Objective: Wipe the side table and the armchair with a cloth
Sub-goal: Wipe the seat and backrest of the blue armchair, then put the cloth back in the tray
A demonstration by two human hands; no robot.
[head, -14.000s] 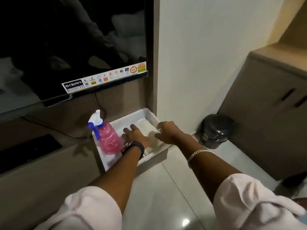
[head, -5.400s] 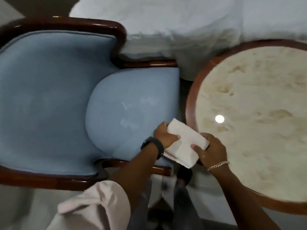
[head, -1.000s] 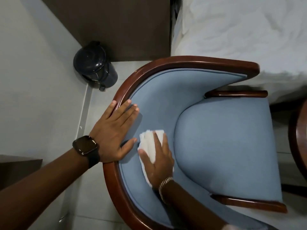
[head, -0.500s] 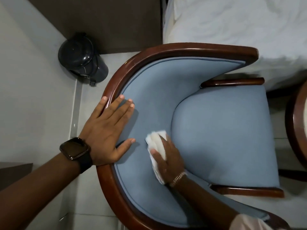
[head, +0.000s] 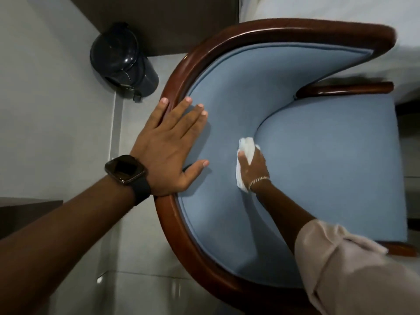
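Note:
I look straight down on the armchair [head: 318, 167], blue fabric inside a curved dark wooden frame. My left hand [head: 168, 148], with a dark watch on the wrist, lies flat with fingers spread across the frame's top rail and the upper backrest. My right hand [head: 254, 169], with a thin bracelet, presses a white cloth [head: 246, 151] against the lower backrest, right where it meets the seat cushion. Most of the cloth is hidden under the hand. The side table is out of view.
A black pedal bin [head: 122, 62] stands on the pale tiled floor left of the chair, against a dark cabinet [head: 159, 21]. A white bed [head: 341, 10] borders the chair's far side. A dark furniture corner [head: 25, 212] shows at the left edge.
My right hand has slid the cloth down the backrest from near the top rail to the seat seam. My left hand has stayed flat on the rail.

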